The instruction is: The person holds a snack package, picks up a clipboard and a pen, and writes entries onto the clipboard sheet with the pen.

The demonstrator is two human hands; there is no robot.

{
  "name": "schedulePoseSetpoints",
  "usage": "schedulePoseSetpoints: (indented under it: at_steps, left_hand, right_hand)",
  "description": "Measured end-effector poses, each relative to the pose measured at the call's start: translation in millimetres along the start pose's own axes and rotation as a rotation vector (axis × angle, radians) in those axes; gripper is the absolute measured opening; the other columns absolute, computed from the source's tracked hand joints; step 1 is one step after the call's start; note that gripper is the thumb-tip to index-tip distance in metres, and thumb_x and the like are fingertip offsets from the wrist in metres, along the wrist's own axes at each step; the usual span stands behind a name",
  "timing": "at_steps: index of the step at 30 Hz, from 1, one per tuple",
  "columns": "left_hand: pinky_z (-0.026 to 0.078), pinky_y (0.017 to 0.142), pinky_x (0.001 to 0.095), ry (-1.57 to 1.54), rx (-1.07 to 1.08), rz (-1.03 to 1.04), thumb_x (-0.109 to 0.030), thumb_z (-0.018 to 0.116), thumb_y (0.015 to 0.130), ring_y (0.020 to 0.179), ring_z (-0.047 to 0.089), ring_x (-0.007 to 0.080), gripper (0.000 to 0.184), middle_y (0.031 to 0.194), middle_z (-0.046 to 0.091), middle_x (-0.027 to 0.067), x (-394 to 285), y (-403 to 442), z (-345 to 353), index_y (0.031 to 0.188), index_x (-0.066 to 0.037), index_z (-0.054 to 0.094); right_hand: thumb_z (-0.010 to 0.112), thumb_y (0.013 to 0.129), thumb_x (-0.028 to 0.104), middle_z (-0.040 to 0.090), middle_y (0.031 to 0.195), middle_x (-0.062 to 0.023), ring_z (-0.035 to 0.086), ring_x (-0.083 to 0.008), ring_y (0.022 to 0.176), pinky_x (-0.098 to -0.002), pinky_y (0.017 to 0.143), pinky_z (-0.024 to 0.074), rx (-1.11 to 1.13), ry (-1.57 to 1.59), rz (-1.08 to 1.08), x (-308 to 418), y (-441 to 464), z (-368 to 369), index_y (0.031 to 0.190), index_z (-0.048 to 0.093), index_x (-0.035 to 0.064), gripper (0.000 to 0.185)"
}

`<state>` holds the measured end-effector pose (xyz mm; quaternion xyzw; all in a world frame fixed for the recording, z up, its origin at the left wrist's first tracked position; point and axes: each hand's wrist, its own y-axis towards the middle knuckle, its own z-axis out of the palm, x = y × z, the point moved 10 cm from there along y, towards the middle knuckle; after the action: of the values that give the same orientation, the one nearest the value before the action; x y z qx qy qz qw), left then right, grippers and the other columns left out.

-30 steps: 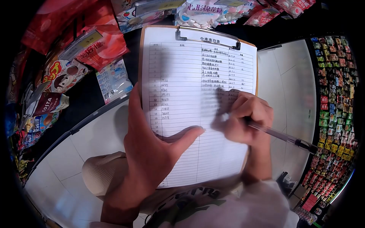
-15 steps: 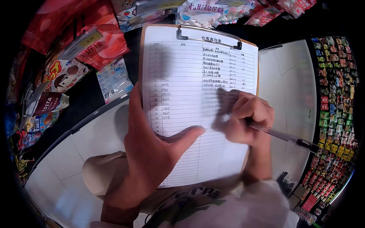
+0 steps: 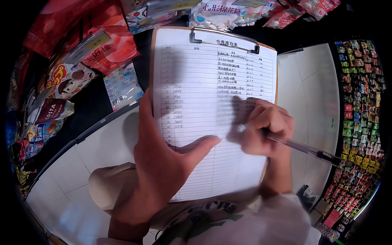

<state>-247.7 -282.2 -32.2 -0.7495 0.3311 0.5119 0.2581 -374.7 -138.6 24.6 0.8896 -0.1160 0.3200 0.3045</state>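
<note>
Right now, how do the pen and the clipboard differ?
The pen is slim and rod-shaped; the clipboard is broad and flat. The right grip curls around the pen; the left grip supports the clipboard by its left side. Both are held.

Place: shop | left: bagged snacks point(image 3: 75, 79) with price tags point(image 3: 93, 45) | right: rows of small colourful packets point(image 3: 360, 106) | centre: clipboard sheet point(image 3: 200, 90) (headed as a stock list)
</note>
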Motion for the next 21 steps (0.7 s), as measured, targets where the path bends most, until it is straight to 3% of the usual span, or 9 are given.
schedulePoseSetpoints:
  at_steps: [21]
  left_hand:
    - [0.049,0.096,0.0369,0.029,0.015,-0.002,-0.012,0.093,0.062,0.113,0.06,0.0275,0.106,0.126,0.057,0.0222,0.5,1.2,1.1,0.144,0.006,0.029]
  right_hand:
    - [0.071,0.073,0.005,0.051,0.057,-0.0028,0.049,-0.016,0.049,-0.0271,0.046,0.0387,0.015,-0.012,0.005,-3.0,-1.1,-0.1,0.068,0.046,0.0084,0.026]
